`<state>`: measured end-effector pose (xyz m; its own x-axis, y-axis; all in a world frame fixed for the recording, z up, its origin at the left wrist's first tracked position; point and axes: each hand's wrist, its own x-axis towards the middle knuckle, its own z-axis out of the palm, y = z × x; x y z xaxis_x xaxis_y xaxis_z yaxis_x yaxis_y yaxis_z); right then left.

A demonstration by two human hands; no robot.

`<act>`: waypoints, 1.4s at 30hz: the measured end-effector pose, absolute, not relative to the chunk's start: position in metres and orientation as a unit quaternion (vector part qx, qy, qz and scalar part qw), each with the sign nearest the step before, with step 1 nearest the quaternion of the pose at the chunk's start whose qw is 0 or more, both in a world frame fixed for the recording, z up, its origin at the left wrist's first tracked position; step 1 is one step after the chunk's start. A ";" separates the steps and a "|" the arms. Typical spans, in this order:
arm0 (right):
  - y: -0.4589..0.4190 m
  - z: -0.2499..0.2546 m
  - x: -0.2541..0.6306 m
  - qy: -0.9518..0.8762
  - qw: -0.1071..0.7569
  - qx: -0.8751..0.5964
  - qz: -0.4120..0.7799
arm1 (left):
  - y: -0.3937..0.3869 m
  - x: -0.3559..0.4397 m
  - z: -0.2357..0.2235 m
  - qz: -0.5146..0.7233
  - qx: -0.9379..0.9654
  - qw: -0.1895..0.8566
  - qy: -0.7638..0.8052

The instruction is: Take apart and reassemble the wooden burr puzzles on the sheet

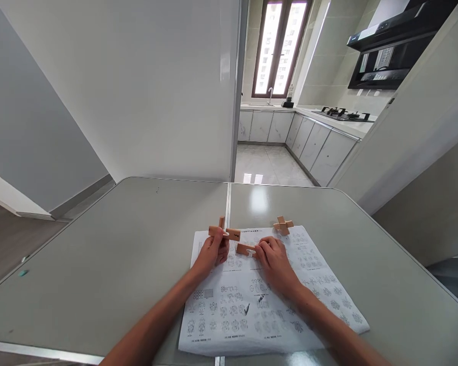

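Observation:
My left hand [213, 250] is closed around several crossed wooden puzzle pieces [233, 234], held above the top left of a printed instruction sheet [278, 333]. One piece points upward and others stick out to both sides. In my right hand [275, 256] the fingers pinch a single notched wooden puzzle piece [244, 249], just below and right of the joined pieces. Its right end is hidden by my fingers. An assembled wooden cross puzzle [283, 225] lies at the sheet's upper edge, apart from both hands. Rows of small diagrams cover the sheet.
The sheet lies on a grey table [99, 274] with a seam down its middle. Small greenish bits [23, 273] sit near the left edge. Beyond the table are a white wall panel [156, 91] and a kitchen with a gas stove [343, 114].

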<state>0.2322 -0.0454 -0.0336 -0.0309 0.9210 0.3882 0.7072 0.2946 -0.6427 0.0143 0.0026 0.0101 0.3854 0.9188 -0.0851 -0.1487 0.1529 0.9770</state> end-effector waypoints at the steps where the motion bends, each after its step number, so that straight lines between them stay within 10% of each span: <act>1: -0.045 -0.035 0.232 -0.709 0.381 -0.580 0.128 | 0.002 0.015 0.011 0.398 0.504 0.666 0.381; 24: -0.066 -0.007 0.218 -0.714 0.439 -0.460 0.294 | -0.015 0.015 0.016 0.226 0.692 0.589 0.350; 42: -0.066 0.014 0.218 -0.664 0.487 -0.469 0.319 | 0.003 0.012 0.028 0.379 0.597 0.609 0.360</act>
